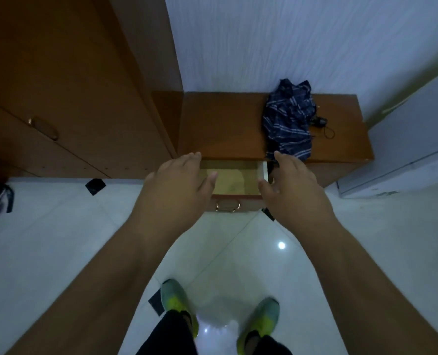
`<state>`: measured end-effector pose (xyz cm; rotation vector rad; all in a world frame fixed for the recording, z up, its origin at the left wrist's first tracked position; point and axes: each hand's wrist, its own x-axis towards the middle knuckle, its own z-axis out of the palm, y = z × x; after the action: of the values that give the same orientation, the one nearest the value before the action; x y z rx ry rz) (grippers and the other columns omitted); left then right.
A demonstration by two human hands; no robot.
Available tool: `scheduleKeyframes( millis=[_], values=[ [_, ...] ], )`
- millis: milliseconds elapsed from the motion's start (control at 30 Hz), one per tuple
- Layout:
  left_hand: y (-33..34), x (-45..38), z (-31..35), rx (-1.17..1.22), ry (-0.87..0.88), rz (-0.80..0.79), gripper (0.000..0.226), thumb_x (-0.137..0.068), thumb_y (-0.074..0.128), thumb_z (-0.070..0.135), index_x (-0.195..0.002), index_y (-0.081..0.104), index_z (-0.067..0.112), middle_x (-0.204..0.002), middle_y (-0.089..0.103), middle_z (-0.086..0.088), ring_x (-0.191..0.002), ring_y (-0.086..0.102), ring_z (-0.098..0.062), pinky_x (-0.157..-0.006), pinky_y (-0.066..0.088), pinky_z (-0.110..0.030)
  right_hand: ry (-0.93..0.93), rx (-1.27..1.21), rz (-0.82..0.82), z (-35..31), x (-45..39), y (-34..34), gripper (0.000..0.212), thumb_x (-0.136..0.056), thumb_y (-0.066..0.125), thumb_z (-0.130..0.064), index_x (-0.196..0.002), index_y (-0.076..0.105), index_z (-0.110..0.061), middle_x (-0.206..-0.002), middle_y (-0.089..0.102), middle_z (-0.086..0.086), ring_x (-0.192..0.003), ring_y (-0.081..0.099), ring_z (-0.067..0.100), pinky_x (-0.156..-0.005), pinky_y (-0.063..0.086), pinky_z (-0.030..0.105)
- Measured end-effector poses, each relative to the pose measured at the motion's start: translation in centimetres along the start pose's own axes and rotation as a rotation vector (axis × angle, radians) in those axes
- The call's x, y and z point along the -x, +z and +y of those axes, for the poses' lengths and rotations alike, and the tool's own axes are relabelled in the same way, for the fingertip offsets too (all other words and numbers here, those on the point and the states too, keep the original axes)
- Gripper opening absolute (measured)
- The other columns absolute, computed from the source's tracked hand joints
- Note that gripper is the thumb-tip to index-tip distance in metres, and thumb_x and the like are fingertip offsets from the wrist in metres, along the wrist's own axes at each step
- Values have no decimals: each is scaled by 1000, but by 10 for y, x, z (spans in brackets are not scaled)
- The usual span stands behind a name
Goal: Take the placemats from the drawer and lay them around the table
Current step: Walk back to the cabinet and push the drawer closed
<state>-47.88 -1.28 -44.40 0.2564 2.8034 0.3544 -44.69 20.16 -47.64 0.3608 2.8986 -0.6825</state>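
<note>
the wooden drawer point(234, 180) stood pulled out, pale flat lining showing inside; left hand point(177, 185) and right hand point(292, 185) hovered over it, fingers straight, holding nothing.

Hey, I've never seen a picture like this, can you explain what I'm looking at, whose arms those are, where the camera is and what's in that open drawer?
There is one picture, from a camera worn on a person's head, looking forward and down. The arms are the wearer's own. The left hand and right hand reach over an open drawer of a low wooden cabinet. Both hands have relaxed fingers and hold nothing. The visible drawer floor looks yellowish; whether placemats lie there I cannot tell. On the cabinet top lies a dark blue striped umbrella beside a small black corded item. Below are the wearer's shoes on white floor tiles.
</note>
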Motion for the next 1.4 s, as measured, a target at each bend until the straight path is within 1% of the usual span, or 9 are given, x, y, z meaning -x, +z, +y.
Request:
scheduleKeyframes(
  millis=[200,500,600,733,833,1033,1200,1333,1400],
  values=[
    [92,-53,-11,7,-32,-9,67,-106,26,57,-163,20,23,-170,22,4,-155,21,-17,-119,26,-47,-64,53,14,43,-48,84,70,-96,53,-48,-155,30,-18,-157,36,2,-139,38,26,-108,40,46],
    [272,-124,-62,30,-23,12,63,-105,32,55,-160,26,26,-167,28,6,-152,27,-16,-116,30,-43,-87,42,96,122,-102,247,59,-98,52,-47,-148,40,-21,-146,47,-1,-131,45,22,-102,43,41],
    [323,-142,-78,-1,-4,28,69,-103,29,59,-162,19,27,-170,19,8,-156,13,-13,-121,22,-44,-129,82,112,150,-115,291,63,-96,51,-53,-148,39,-20,-148,44,-2,-135,41,18,-109,40,43],
    [371,-165,-96,-3,25,66,75,-100,25,65,-164,10,28,-172,7,9,-158,-2,-10,-126,3,-41,-171,113,135,178,-137,328,75,-93,45,-63,-154,30,-22,-159,32,-3,-147,28,17,-117,32,47],
    [401,-180,-104,-26,38,129,80,-99,16,70,-165,2,27,-172,0,9,-157,-11,-10,-128,-2,-44,-222,155,122,192,-150,350,84,-91,38,-71,-159,19,-25,-167,15,-3,-154,11,17,-123,19,44],
    [439,-189,-117,-124,135,353,79,-101,11,68,-164,18,20,-171,15,1,-159,0,-16,-128,2,-44,-348,341,226,213,-160,373,97,-88,21,-85,-161,9,-22,-169,0,-2,-154,-7,13,-125,4,39],
    [450,-198,-123,-166,169,461,78,-104,16,64,-164,19,16,-171,17,-1,-159,3,-19,-128,7,-45,-350,402,330,212,-163,381,99,-89,25,-82,-161,4,-17,-168,-9,4,-154,-12,19,-125,5,46],
    [445,-219,-120,-165,154,501,77,-103,13,65,-164,17,17,-171,18,-1,-159,2,-20,-128,3,-43,-313,362,327,207,-181,377,101,-89,30,-83,-161,-2,-20,-167,-16,2,-152,-19,18,-124,-3,43],
    [440,-230,-118,-146,155,504,73,-105,14,60,-164,15,18,-171,16,0,-159,0,-19,-128,1,-42,-275,311,346,202,-189,379,97,-91,40,-75,-161,-1,-21,-168,-13,1,-152,-18,17,-123,-5,39]
  ],
)
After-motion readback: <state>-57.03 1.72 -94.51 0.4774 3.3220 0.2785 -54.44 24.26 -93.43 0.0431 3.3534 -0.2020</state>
